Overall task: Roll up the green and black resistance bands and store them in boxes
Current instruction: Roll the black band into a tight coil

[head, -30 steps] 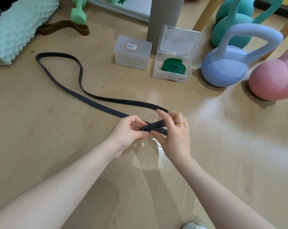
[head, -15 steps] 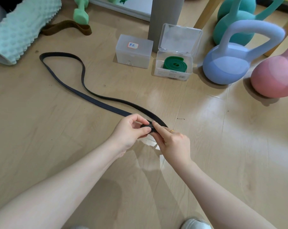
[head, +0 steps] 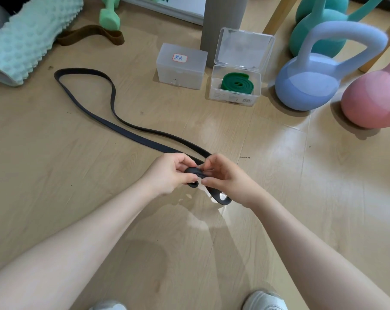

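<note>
Pale wood-grain plank floor (head: 55,175), glossy, glare patches right of hands. Far right of hands: smooth matte blue kettlebell (head: 308,83); pink kettlebell (head: 373,99) cut off by frame edge. Far left: knobbly mint foam roller (head: 22,41), partly cropped. Black band (head: 113,128), flat matte rubber, long loop trailing up-left from hands; short loop pokes out below right hand. Beyond hands: open clear plastic box (head: 234,95) holding coiled green band (head: 236,83); frosted closed box (head: 180,66), label unreadable. Left hand (head: 169,175) and right hand (head: 225,175) both pinch small rolled start of black band; roll mostly hidden by fingers.
</note>
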### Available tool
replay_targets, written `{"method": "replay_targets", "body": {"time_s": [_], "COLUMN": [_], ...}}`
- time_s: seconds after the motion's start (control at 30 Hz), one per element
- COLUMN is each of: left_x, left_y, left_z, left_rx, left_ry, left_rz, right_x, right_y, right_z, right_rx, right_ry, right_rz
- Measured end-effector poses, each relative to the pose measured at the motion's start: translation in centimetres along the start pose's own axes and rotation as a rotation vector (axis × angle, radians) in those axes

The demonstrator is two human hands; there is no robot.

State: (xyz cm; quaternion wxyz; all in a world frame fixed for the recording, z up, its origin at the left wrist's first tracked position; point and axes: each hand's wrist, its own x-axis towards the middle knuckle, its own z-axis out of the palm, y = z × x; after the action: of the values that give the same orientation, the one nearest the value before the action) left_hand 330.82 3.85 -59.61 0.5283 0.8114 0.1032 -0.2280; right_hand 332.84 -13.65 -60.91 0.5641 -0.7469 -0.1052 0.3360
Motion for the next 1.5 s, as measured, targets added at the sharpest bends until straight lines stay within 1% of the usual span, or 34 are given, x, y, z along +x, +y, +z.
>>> {"method": "replay_targets", "body": {"time_s": [0.07, 0.13, 0.27, 0.4, 0.53, 0.6, 0.67, 0.73, 0.83, 0.97, 1.1, 1.23, 1.33, 1.4, 1.43, 1.5], "left_x": [0.0, 0.0, -0.1, -0.2, -0.1, -0.2, -0.5, -0.8, -0.9, -0.8, -0.7, -0.7, -0.4, -0.3, -0.4, -0.6], "left_y": [-0.2, -0.3, -0.3, 0.0, 0.2, 0.3, 0.2, 0.1, 0.5, 1.0, 1.1, 1.2, 1.5, 1.7, 1.8, 1.8], "left_z": [0.1, 0.1, 0.3, 0.9, 1.3, 1.4, 1.3, 1.0, 0.8, 1.2, 1.8, 2.7, 2.7, 2.6, 2.6, 2.9], "left_rx": [-0.023, -0.063, -0.316, -0.482, -0.681, -0.775, -0.842, -0.819, -0.743, -0.649, -0.634, -0.616, -0.716, -0.773, -0.796, -0.869], "left_ry": [-0.01, -0.017, 0.003, 0.086, 0.155, 0.145, 0.099, 0.028, -0.098, -0.165, -0.133, -0.008, 0.096, 0.122, 0.125, 0.122], "left_rz": [0.006, 0.002, -0.05, -0.099, -0.188, -0.205, -0.215, -0.22, -0.248, -0.286, -0.302, -0.275, -0.244, -0.228, -0.232, -0.26], "right_x": [0.2, 0.2, -0.2, -0.4, 0.0, 0.0, -0.2, -0.5, -0.9, -1.3, -1.6, -1.5, -1.5, -1.6, -1.5, -1.1], "right_y": [0.0, -0.1, 0.2, 0.5, 0.5, 0.3, 0.0, 0.0, 0.4, 0.9, 1.1, 1.3, 1.8, 1.8, 1.7, 1.3], "right_z": [0.2, 0.2, 0.4, 1.2, 1.8, 1.7, 1.4, 0.8, 0.0, -0.3, -0.5, -0.2, 1.3, 2.1, 2.1, 1.7], "right_rx": [-0.129, -0.184, -0.054, 0.116, 0.069, 0.061, 0.06, 0.044, -0.019, -0.187, -0.331, -0.386, -0.445, -0.41, -0.375, -0.351], "right_ry": [0.021, 0.056, 0.108, 0.164, 0.259, 0.304, 0.293, 0.257, 0.247, 0.283, 0.337, 0.392, 0.53, 0.634, 0.656, 0.641], "right_rz": [0.0, 0.003, -0.005, 0.005, -0.029, -0.051, -0.069, -0.077, -0.069, -0.077, -0.123, -0.117, -0.177, -0.22, -0.232, -0.244]}}
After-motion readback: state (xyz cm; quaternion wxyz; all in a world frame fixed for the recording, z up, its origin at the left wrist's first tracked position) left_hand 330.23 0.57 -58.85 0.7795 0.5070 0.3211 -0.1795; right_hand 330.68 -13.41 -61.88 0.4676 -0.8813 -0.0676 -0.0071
